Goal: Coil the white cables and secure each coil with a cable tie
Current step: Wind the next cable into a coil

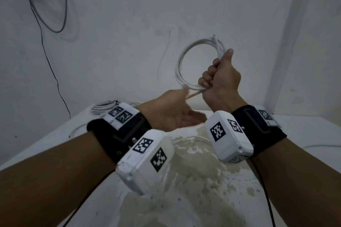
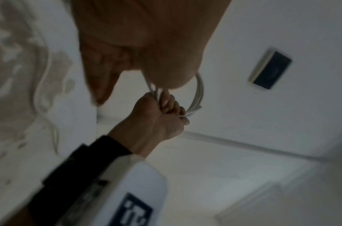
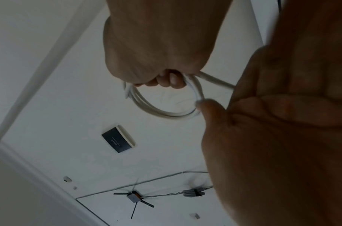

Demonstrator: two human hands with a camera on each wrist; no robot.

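Centre frame: a light, springy coil (image 1: 180,62) is clenched at its bunched strands by the right hand (image 1: 221,79); the left hand (image 1: 171,114) is spread open. Its thumb perhaps touches the coil.

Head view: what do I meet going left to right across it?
Black wall wire → coil on the table → left hand → right hand, which holds the raised coil.

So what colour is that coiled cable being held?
The coil is white; head view shows it best.
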